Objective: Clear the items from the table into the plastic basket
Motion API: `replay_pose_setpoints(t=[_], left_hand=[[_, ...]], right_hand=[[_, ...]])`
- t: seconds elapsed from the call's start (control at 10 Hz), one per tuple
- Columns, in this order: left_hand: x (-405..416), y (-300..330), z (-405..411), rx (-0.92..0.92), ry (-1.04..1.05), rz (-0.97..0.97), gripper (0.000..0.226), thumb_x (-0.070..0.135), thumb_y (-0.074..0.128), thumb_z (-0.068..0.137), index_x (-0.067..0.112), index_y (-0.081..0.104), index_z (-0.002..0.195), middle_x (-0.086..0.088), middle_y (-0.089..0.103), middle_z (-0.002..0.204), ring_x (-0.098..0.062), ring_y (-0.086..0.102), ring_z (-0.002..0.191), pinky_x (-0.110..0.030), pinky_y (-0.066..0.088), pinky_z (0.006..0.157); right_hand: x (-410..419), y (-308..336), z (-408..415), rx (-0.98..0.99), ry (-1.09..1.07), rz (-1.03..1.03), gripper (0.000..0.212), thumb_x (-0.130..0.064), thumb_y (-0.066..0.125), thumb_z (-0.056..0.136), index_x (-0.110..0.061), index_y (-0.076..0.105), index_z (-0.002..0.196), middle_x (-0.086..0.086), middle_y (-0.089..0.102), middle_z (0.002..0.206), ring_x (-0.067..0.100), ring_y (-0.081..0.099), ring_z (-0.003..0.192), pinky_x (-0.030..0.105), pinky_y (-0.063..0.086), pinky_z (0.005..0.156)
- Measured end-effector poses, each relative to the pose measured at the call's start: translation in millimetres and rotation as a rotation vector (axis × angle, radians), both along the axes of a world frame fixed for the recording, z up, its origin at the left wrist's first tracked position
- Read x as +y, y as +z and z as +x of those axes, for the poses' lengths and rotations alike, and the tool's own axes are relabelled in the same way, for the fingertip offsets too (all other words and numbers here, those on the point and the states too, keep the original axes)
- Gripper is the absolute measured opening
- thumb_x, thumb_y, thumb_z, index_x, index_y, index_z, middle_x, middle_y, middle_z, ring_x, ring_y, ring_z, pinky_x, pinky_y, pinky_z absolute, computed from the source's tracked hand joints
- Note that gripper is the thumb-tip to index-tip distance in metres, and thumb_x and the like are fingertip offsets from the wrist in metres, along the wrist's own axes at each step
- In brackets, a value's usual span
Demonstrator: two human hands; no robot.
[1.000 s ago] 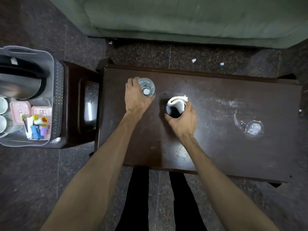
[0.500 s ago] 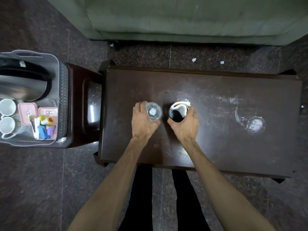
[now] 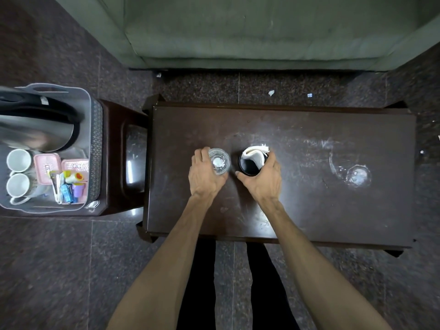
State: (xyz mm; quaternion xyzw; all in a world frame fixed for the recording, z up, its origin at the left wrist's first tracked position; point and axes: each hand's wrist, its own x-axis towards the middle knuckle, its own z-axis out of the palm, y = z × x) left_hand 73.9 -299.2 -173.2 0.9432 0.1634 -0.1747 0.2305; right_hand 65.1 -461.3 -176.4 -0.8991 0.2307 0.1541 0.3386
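On the dark scratched table (image 3: pixel 309 206), between green sofa (image 3: pixel 238 32) and stone floor: left hand (image 3: pixel 204 177) wrapped around a clear glass (image 3: pixel 219 161), right hand (image 3: pixel 264 179) wrapped around a black cup (image 3: pixel 250 165) holding napkins (image 3: pixel 256 153) (both upright, mouths up). Second glass (image 3: pixel 358 175) sits well right. Basket (image 3: pixel 92 148) stands left, on a stool (image 3: pixel 114 163).

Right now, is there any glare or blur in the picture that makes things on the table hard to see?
Head view: overhead light glints off the table and stool; the glass in the left hand shows a bright spot; the second glass nearly vanishes against the wood; edges bow, forearms slightly soft.
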Motion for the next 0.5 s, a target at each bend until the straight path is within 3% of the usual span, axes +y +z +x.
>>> replay_pose_setpoints(t=[0.1,0.3,0.5], left_hand=[[3,12,-1,0.052,-0.047,0.031,0.091,0.040,0.088,0.072,0.013,0.041,0.145,-0.007,0.050,0.139,-0.028,0.052,0.129,-0.044,0.053,0.100],[7,71,1,0.017,-0.106,0.052,0.073,0.041,0.071,0.091,0.010,0.042,0.150,-0.007,0.043,0.154,-0.026,0.043,0.143,-0.044,0.045,0.111],[6,158,26,-0.179,-0.163,0.074,0.057,0.042,0.056,0.102,0.010,0.049,0.148,-0.009,0.045,0.157,-0.026,0.040,0.147,-0.045,0.041,0.116]], right_hand=[[-3,20,-6,-0.038,0.016,-0.012,0.123,-0.059,0.088,0.063,-0.015,0.025,0.158,0.008,0.046,0.155,0.028,0.043,0.143,0.042,0.044,0.114],[-1,82,-2,-0.175,0.097,-0.054,0.093,-0.054,0.072,0.086,-0.009,0.033,0.157,0.012,0.045,0.157,0.030,0.041,0.146,0.048,0.037,0.119],[10,163,33,-0.347,0.250,-0.082,0.065,-0.040,0.058,0.101,-0.006,0.042,0.154,0.015,0.042,0.161,0.033,0.036,0.150,0.047,0.033,0.118]])
